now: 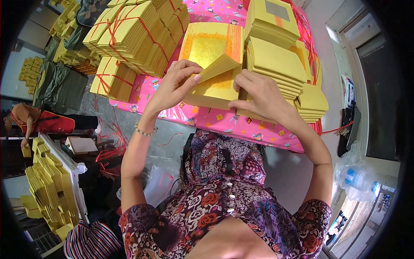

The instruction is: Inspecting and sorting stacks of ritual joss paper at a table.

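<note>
Head view shows your two hands meeting over a stack of yellow sheets (213, 93) at the near edge of a table with a pink cloth (224, 121). Your left hand (174, 84) pinches the lifted top sheet (219, 65) between thumb and fingers, its flap bent up and over toward your right. Your right hand (258, 97) lies curled on the stack's right side, fingers pressing down on the paper and the thumb hooked at the near edge. A bead bracelet (144, 131) sits on your left wrist.

Just behind the stack lies a sheet with a gold foil square (211, 43). To its right, touching it, rises a stepped pile of folded yellow paper (276, 60), with a smaller pile (311, 101) at the table's right end. Bundles tied with red string (129, 39) crowd the far left of the table. Down on your left, well apart, more yellow folded paper (49, 185) fills a white rack, and another person (26, 118) crouches beside it.
</note>
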A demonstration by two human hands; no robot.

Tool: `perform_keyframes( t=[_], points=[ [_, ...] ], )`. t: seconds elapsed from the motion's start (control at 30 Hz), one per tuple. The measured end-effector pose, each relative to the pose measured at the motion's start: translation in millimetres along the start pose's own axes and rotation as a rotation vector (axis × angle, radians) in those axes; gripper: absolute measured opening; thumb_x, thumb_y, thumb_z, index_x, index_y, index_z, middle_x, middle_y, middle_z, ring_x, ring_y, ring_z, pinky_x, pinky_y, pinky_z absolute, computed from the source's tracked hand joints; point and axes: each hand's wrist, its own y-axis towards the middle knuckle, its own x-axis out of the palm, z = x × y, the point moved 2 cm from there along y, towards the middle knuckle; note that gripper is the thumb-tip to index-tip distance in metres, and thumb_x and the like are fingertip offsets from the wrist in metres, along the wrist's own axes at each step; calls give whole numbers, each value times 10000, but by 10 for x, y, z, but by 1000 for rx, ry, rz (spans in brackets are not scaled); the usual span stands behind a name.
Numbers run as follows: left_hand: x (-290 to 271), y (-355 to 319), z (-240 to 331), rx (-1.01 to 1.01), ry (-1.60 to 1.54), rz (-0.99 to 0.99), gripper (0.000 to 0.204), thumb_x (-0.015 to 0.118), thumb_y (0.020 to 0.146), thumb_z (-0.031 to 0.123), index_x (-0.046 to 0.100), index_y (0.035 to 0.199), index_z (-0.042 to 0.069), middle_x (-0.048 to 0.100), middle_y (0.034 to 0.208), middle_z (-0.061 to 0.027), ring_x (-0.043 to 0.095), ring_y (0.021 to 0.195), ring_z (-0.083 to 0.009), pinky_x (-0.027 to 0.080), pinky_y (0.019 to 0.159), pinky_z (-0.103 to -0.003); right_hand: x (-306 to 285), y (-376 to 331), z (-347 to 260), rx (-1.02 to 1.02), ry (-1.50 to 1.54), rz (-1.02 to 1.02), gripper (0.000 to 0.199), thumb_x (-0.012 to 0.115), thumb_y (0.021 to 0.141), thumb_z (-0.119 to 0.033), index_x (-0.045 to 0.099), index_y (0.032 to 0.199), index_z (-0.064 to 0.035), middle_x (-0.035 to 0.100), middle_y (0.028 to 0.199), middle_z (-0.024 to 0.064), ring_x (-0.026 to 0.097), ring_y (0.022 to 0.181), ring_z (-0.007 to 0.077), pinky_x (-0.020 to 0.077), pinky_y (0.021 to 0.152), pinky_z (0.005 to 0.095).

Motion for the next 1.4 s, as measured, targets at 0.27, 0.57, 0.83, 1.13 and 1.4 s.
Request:
perform_keyframes(
  t=[0.27,0.57,0.83,1.13,1.4],
  points=[
    [-13,6,-33,-42,-128,2,244,582,934,256,646,1033,43,578,991,-65,485,976,-220,389,890,-343,-6,68,44,44,85,-18,218,678,827,-224,580,797,-31,587,756,99,594,725,280,465,649,383],
    [-5,12,-60,-45,-116,9,204,669,876,241,659,957,54,602,945,-43,510,974,-199,405,881,-336,18,87,89,66,143,-4,221,655,837,-243,601,781,-36,619,733,109,604,696,288,472,645,408],
    [3,2,-42,-45,-134,32,204,700,851,246,669,934,62,624,936,-40,519,949,-194,412,874,-332,17,88,94,93,155,-25,226,636,852,-244,589,787,-33,615,728,118,602,702,302,469,649,418],
    [-3,14,-56,-39,-126,39,189,680,870,240,667,913,56,626,919,-34,516,921,-189,409,857,-332,-26,132,50,127,174,15,245,635,847,-241,607,757,-15,618,681,120,609,640,308,476,616,411],
    [1,0,-51,-61,-145,46,187,677,872,239,669,919,58,618,904,-30,505,931,-186,409,861,-333,19,151,70,282,405,-45,238,654,806,-221,657,749,10,652,664,127,636,583,241,486,585,358]
  ],
)
